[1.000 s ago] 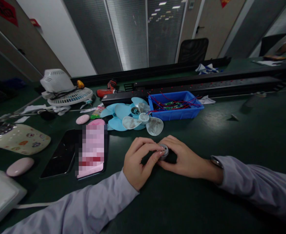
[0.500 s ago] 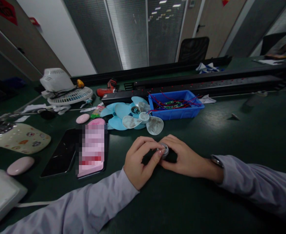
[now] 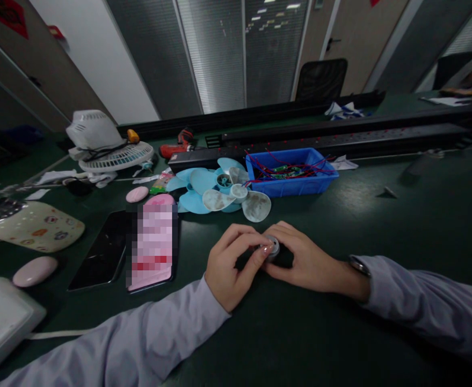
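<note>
Grey cylinder (image 3: 275,245), short and round with a dull metallic look and a small dark hole in its upper end, sits between two bare hands just right of the frame's centre. The left hand (image 3: 228,269) pinches it, thumb and index fingertips closed on its left side, with a dark gap inside the loop they form. The right hand (image 3: 306,258) curls about its right side, fingers bent behind and thumb in front, so the piece is gripped from both sides. Whether its base touches the smooth dark green tabletop (image 3: 320,338) cannot be told.

Both sleeves are soft grey-lilac cloth, creased in loose folds; a watch (image 3: 358,265) shows at the right cuff. Above the hands, at mid-frame, glossy light-blue fan blades (image 3: 198,181) with rounded lobes overlap, and a cloudy, blotched whitish blade (image 3: 256,206) lies over them. Just beside them a blue plastic bin (image 3: 296,188), straight-walled, holds thin red wires and green boards. Left of centre lie a flat black phone (image 3: 101,250) and a pink-screened phone (image 3: 153,247). A cream flask (image 3: 38,227) with printed patches rests on its side at the left edge.
</note>
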A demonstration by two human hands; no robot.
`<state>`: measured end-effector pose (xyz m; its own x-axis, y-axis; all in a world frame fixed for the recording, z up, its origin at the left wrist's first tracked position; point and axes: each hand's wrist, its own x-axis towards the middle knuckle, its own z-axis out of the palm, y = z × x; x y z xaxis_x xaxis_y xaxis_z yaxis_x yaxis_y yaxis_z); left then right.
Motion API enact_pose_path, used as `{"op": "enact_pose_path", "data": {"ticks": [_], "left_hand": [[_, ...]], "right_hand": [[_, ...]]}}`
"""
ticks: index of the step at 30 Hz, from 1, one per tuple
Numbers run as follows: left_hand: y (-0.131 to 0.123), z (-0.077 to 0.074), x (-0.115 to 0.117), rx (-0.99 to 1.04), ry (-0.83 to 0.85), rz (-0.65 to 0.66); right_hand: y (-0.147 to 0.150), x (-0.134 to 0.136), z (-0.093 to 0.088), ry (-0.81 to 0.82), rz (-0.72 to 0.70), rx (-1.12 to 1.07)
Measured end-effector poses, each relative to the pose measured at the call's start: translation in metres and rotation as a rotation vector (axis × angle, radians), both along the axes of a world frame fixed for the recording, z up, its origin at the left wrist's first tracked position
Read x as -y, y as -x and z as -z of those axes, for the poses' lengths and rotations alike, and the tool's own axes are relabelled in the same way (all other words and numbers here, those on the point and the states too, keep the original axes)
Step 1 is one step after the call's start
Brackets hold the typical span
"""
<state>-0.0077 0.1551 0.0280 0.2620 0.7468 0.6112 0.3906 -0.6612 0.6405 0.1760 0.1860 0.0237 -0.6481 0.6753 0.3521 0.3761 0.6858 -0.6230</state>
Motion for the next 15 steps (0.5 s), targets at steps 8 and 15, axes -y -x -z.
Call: {"op": "enact_pose_path", "data": {"ticks": [8,15], "left_hand": [[-0.0011,0.0009,-0.0010,0.023,0.017,0.006],[-0.0010,0.0020,-0.0018,0.038,0.041,0.029]], "right_hand": [[-0.0004,0.0003,-0.0005,0.003,0.000,0.005],[0.0003,-0.0006,-0.0001,0.012,0.012,0.014]]}}
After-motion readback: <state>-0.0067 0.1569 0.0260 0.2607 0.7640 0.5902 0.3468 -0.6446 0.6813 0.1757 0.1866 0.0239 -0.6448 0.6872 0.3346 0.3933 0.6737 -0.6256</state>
